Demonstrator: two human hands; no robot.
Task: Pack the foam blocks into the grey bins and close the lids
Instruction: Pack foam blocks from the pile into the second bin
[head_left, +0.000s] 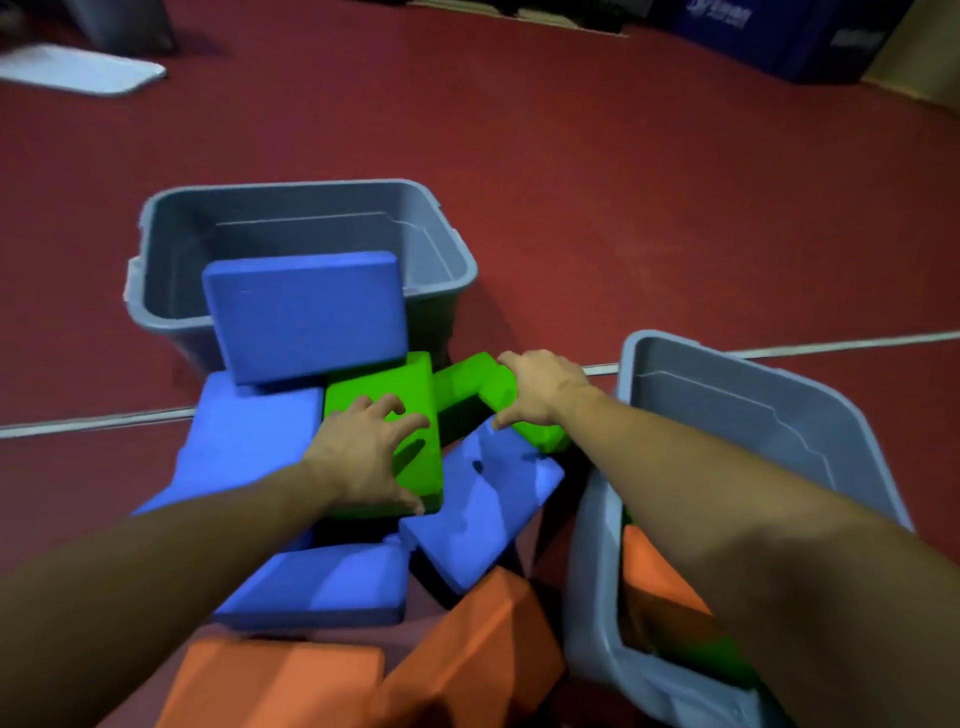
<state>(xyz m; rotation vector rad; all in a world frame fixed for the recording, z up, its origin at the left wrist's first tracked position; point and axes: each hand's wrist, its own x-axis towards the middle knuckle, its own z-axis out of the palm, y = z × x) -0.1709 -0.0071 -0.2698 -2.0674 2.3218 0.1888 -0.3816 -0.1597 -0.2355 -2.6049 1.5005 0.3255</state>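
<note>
Green foam is what both my hands are on; my left hand (371, 447) lies spread over the flat green block (384, 400) in the middle of the pile, fingers (410, 428) splayed and lightly bent on its top face, thumb down at its near edge, so I judge it a grasp just forming rather than a firm hold; my right hand (540, 389) is curled over the second green block (467, 382), thumb under and fingers wrapped across its top, gripping it; that block's long axis runs from upper left down toward my right wrist, and it leans on a blue block (483, 499); the flat green block runs roughly away from me, its far end tucked under another blue block (306, 312) that tilts against the near wall of the far grey bin (457, 260); the near grey bin (779, 415) sits just beside my right forearm, already holding an orange block (654, 577) and something green lower down; so the right hand's block lies nearest that bin, to the right and toward me; the left hand's block is about midway between the bins, and I would guess it must slide toward me first to clear the blue block above it; more blue and orange blocks (467, 654) lie on the red floor (623, 208) near me; a pale slab (83, 70), perhaps a lid, lies well apart at far left.
</note>
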